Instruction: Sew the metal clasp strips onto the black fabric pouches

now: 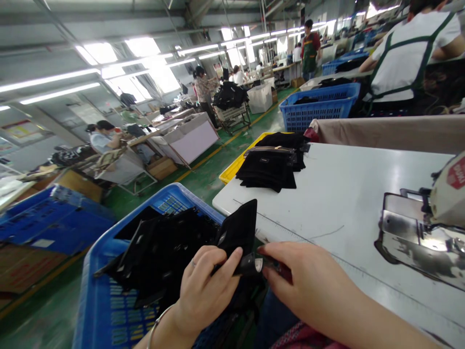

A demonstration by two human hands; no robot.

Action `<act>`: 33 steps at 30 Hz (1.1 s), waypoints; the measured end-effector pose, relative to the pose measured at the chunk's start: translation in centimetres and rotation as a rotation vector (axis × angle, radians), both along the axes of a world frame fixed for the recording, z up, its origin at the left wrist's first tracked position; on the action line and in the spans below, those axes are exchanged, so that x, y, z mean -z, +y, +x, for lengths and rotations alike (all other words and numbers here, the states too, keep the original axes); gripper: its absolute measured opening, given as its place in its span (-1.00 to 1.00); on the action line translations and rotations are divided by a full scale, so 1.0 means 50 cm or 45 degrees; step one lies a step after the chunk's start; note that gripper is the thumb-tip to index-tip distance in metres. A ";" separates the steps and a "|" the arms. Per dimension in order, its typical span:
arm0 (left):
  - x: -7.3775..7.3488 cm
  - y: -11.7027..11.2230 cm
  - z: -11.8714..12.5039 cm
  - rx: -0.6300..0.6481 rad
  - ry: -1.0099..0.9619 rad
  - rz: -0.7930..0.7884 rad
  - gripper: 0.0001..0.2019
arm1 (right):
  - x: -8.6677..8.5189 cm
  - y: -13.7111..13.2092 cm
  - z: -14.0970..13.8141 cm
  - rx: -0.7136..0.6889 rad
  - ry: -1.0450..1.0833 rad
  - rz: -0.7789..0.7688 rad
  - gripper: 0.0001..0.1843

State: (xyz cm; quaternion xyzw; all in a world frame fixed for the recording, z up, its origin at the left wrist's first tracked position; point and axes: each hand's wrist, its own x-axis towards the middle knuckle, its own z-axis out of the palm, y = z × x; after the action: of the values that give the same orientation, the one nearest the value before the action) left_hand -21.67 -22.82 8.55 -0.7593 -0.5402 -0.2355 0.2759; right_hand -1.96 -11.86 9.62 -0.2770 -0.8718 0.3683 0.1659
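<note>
My left hand (207, 286) is closed round a black fabric piece (240, 225), one flap of which stands up above my fingers. Just right of it, my right hand (308, 278) pinches a small dark thing with a pale, shiny end (258, 264); its kind is hidden by my fingers. That end lies close against the lower edge of the black piece. Below and left of my hands, a blue plastic basket (89, 271) holds a heap of black fabric pieces (163, 252).
A white sewing table (327, 194) with a ruler edge bears a stack of black pouches (269, 167) and a sewing machine (428, 228). Beyond it are a yellow basket (227, 174) and another blue basket (316, 109). A person (410, 58) sits at the upper right.
</note>
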 end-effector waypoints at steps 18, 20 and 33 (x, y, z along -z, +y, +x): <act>-0.006 0.000 -0.015 -0.095 -0.266 0.035 -0.62 | 0.083 -0.002 -0.027 -0.040 0.633 -1.141 -0.38; -0.007 0.000 -0.012 -0.108 -0.268 0.035 -0.62 | 0.094 -0.010 -0.026 -0.077 0.577 -0.956 -0.43; 0.034 -0.108 -0.279 -0.481 0.240 -0.247 -0.74 | 0.109 0.003 0.137 -0.029 0.038 -0.061 -0.76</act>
State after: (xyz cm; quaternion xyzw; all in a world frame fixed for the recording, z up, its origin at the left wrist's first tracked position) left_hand -35.63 -28.22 6.87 -0.6864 -0.6646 -0.0549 0.2900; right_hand 4.90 -11.71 4.15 -0.2654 -0.8634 0.3949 0.1680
